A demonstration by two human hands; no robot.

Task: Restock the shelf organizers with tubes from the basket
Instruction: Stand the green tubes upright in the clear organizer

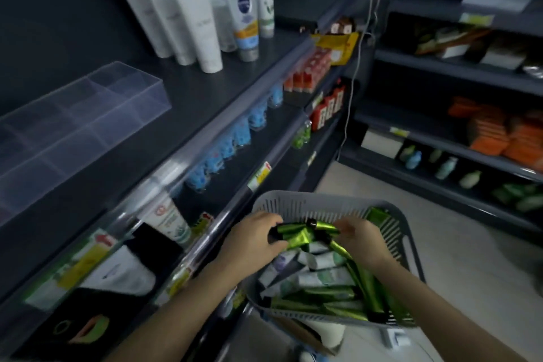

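Observation:
A grey slotted basket sits low in front of me, filled with several green tubes and white tubes. My left hand grips a bunch of green tubes with black caps just above the pile. My right hand pinches the other end of that same bunch. A clear acrylic organizer with several empty compartments stands on the top shelf at the left, well above both hands.
White and grey tubes stand upright on the top shelf to the right of the organizer. Lower shelves hold blue packets, red boxes and a white tube. Another shelving unit stands at the right across a pale floor.

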